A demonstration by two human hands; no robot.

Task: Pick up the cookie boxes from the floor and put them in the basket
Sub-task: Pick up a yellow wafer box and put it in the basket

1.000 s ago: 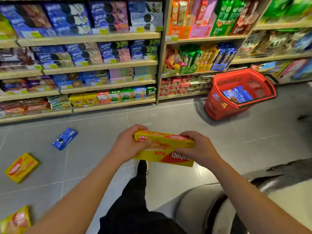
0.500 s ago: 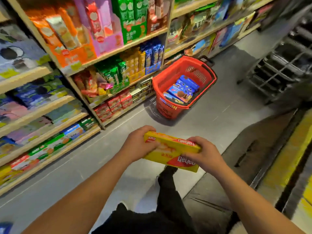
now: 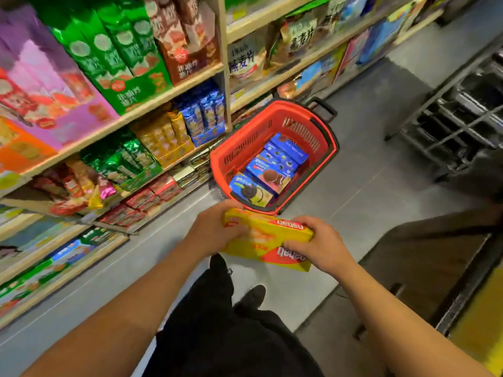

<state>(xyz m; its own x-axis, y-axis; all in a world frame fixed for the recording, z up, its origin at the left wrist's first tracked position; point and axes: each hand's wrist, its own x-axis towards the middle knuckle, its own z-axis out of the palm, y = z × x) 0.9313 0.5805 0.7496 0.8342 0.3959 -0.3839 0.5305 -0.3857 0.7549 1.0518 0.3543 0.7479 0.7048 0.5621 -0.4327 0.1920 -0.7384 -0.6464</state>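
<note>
A yellow cookie box (image 3: 268, 240) with red lettering is held level in front of me by both hands. My left hand (image 3: 215, 231) grips its left end and my right hand (image 3: 319, 244) grips its right end. Just beyond the box, a red plastic basket (image 3: 245, 144) with black handles stands on the grey floor against the shelves. Several blue cookie boxes (image 3: 275, 165) lie inside it. The yellow box is just short of the basket's near rim.
Stocked snack shelves (image 3: 122, 115) run along the left and behind the basket. A dark metal trolley rack (image 3: 457, 121) stands at the right. My dark trouser legs and shoe (image 3: 250, 297) are below the box. A dark mat (image 3: 424, 257) and a yellow strip lie at the right.
The view has swung right and moved closer to the basket, which now sits directly past the yellow box. Both hands keep the same hold. The boxes on the floor have left view.
</note>
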